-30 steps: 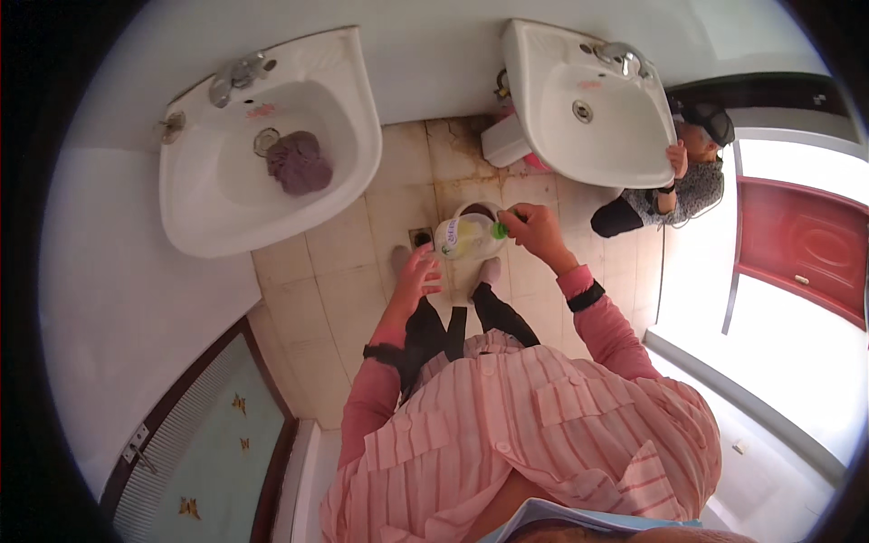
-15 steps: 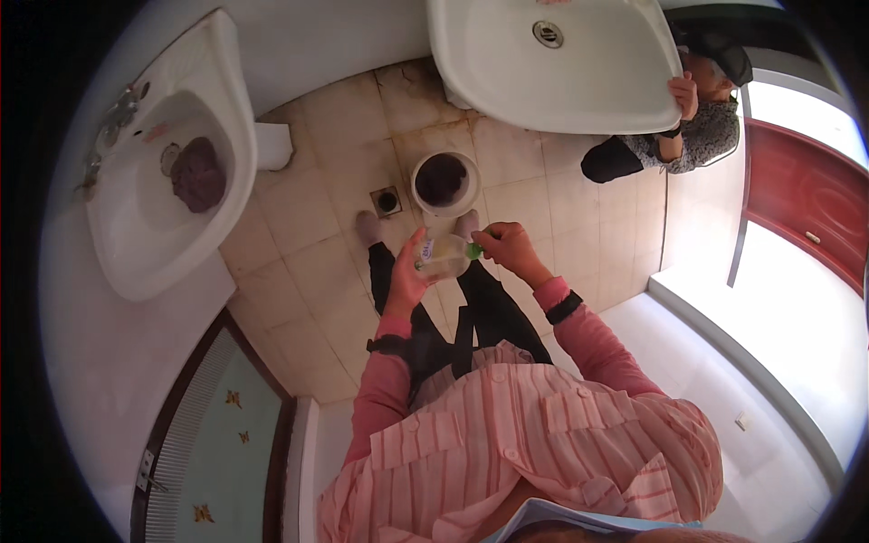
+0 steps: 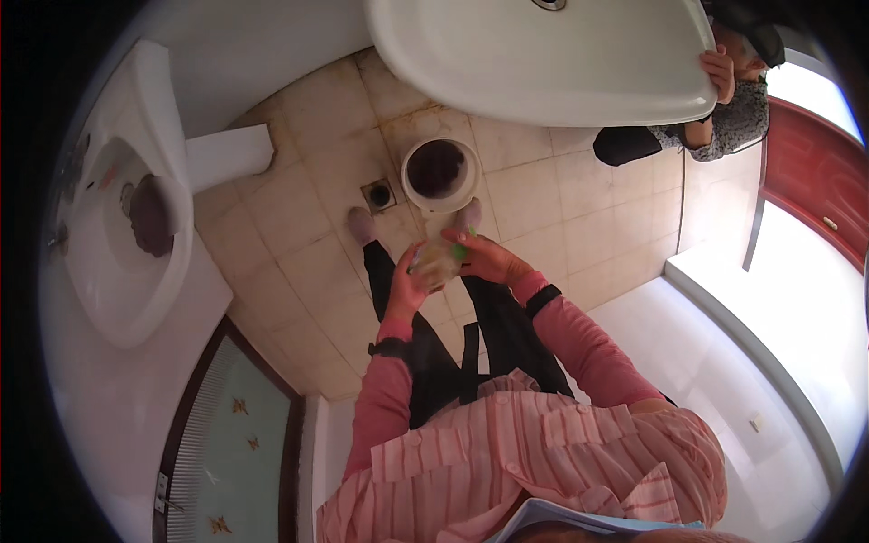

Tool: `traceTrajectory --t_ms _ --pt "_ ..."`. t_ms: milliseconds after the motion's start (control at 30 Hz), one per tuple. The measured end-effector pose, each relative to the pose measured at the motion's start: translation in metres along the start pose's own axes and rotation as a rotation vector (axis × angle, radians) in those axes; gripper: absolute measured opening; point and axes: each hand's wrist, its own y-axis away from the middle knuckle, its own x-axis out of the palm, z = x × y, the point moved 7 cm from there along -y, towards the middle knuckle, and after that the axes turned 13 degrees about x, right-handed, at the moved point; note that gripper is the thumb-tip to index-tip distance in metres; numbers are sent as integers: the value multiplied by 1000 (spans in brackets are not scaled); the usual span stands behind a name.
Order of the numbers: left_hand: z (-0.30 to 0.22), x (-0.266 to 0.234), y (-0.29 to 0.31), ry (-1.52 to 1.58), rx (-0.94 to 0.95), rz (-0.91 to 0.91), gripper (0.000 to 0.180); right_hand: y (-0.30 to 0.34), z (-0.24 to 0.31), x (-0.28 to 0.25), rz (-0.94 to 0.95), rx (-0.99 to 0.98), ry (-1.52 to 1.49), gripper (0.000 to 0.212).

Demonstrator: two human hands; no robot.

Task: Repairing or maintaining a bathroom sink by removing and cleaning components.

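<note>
In front of my body I hold a clear bottle (image 3: 438, 264) with a green cap between both hands; motion smears it, so its label and contents are hard to make out. My left hand (image 3: 409, 282) is closed round one side of the bottle. My right hand (image 3: 489, 257) grips the capped end, with green showing by its fingers. Just beyond them on the floor stands a white bucket (image 3: 409, 195) with dark cloth (image 3: 436, 169) inside.
A white basin (image 3: 534, 86) juts out ahead. Another washbasin (image 3: 122, 312) at left holds a dark purple cloth (image 3: 150, 217). A floor drain (image 3: 379, 194) lies beside the bucket. Another person's hand (image 3: 718, 74) rests on the far basin's right edge. A red door panel (image 3: 819, 204) stands at right.
My right hand has moved left, closer to my left hand, and now wraps more of the capped end. The bottle has tilted and blurred. The whole view has shifted.
</note>
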Motion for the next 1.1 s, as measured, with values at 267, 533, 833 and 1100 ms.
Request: traceTrajectory --t_ms 267,533,833,1100 --pt "7 -24 -14 -81 -79 -140 43 -31 -16 -22 59 103 -168 63" --pt "4 -19 -27 -98 -36 -107 41 -40 -13 -38 29 86 -135 63" --pt "-3 -16 -37 -162 -45 -117 37 -32 -2 -38 36 50 -107 64" --pt "-9 -1 -37 -123 16 25 34 -13 5 -19 247 0 -86 78"
